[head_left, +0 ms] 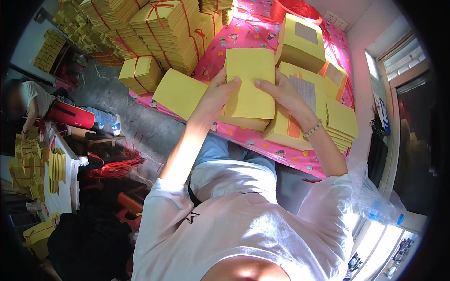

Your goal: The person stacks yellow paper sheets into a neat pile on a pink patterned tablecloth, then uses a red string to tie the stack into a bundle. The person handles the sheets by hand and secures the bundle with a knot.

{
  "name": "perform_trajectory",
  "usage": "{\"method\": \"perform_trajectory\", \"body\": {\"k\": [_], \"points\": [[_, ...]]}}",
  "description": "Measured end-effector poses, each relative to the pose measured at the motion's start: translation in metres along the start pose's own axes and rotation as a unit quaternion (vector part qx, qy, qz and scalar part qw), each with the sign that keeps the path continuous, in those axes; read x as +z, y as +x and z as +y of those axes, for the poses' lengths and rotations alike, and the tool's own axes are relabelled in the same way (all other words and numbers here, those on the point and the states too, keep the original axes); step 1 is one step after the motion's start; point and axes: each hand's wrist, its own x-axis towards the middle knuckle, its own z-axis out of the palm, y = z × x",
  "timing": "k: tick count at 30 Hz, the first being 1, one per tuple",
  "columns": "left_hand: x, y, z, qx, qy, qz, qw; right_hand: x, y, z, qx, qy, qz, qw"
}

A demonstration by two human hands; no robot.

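Left hand (217,93) and right hand (287,95) pinch a yellow paper rectangle (251,91) by its left and right edges, over pink cloth (255,35)

Hands (215,96) hold yellow rectangular piece (251,96) at sides; pink tablecloth (215,55) below; red-tied bundles (164,35) at left

paper stack (251,84): between hands (215,96) | tied bundles (164,33): left | basin (300,7): behind

Held stack (250,86) of matt paper, tablecloth (253,29) of glossy plastic.
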Motion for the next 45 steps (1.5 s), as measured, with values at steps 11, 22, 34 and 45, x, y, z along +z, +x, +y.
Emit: {"method": "perform_trajectory", "body": {"k": [11, 22, 34, 45], "points": [[0.017, -0.010, -0.011, 0.183, 0.061, 0.045, 0.980, 0.013, -0.013, 0.002, -0.114, -0.086, 0.033, 0.989], [0.030, -0.024, -0.014, 0.287, 0.114, 0.079, 0.948, 0.020, -0.026, 0.005, -0.122, -0.060, 0.049, 0.989], [0.023, -0.025, -0.005, 0.173, 0.027, 0.067, 0.982, 0.026, -0.028, -0.008, -0.075, -0.069, 0.073, 0.992], [0.001, 0.007, -0.007, 0.001, -0.055, 0.085, 0.995, 0.013, 0.011, -0.002, 0.045, -0.041, 0.056, 0.997]]}}
